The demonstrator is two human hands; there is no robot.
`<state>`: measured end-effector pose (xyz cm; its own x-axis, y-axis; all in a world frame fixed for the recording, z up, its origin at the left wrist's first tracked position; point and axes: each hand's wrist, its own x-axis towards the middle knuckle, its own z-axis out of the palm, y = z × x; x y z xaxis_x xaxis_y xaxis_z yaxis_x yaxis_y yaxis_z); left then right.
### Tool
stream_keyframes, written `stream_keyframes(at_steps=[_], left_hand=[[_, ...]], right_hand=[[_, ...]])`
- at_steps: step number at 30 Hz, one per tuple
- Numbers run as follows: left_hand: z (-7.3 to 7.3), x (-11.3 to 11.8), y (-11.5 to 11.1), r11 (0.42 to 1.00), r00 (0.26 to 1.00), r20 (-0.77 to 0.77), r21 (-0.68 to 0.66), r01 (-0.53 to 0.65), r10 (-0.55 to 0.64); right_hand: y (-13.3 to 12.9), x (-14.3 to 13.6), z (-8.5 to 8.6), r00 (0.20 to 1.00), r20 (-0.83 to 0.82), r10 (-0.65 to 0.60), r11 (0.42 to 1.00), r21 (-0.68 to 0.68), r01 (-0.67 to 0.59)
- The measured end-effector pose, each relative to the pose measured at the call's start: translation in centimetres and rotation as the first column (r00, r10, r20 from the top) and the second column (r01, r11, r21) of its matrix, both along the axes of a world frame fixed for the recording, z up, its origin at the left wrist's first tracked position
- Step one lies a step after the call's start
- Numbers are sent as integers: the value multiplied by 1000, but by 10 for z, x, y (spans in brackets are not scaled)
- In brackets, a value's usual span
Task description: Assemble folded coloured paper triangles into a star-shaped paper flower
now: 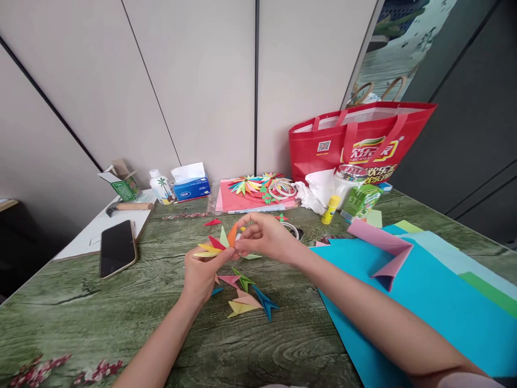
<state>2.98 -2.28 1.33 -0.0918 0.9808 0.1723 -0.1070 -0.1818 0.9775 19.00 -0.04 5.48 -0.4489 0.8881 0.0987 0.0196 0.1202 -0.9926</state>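
Paper fan (223,238) up between left hand (201,276) and right hand (269,237), just above the worktop (161,323), with points of yellow, red, pale green and orange splaying outward. Gripping at the base with the left: thumb across the near side, a closed grip on the gathered folds. Pinching in at the orange end with the right: thumb and forefinger almost together, a narrow grip right up against the orange point; hard to tell, with everything so crowded in there, just which layer between the tips. Down below, close to the left wrist, a loose scatter of folded pieces (265,303) in pink, green, peach, yellow and blue, some overlapping. Beyond the fan, a lone red piece (212,222), lying by itself. Out to the right, under the right forearm, a big blue sheet (444,285) with a bent pink strip (379,237) on top. Farther back, a yellow glue stick (331,210), standing on end, and near the wall, multicoloured paper rosettes (245,185). Off to the left, a dark-screened phone (118,248).
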Motion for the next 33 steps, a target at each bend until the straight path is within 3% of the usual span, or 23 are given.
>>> stream_keyframes(at_steps=[2,3,6,9,12,17,22,28,30,33], left_hand=[[3,-2,-4,977,987,-140,206,-52,82],[6,-3,-7,939,968,-215,339,-53,133],[11,-9,-17,766,883,-411,636,99,227],[12,-14,-25,595,824,-490,764,249,283],[10,-16,-28,510,762,-523,807,298,381],[2,-19,-24,447,707,-551,819,359,444],[-2,-24,-23,439,641,-603,794,421,476],[10,-25,-24,507,598,-695,711,488,399],[12,-25,-23,480,563,-723,689,543,401],[10,-26,-22,397,515,-718,691,604,468]], right_hand=[[1,7,8,986,-57,155,986,-57,-158],[1,11,12,976,-61,207,976,-60,-211],[0,23,22,946,-3,324,946,-23,-324],[-1,31,27,911,51,410,912,-1,-410],[-2,33,29,898,56,436,900,0,-437],[-1,32,28,893,61,446,895,-4,-447],[1,31,24,887,75,457,890,-42,-455],[1,29,22,894,110,434,900,-83,-427],[1,29,22,900,137,414,910,-97,-404],[0,29,23,906,190,379,925,-106,-364]])
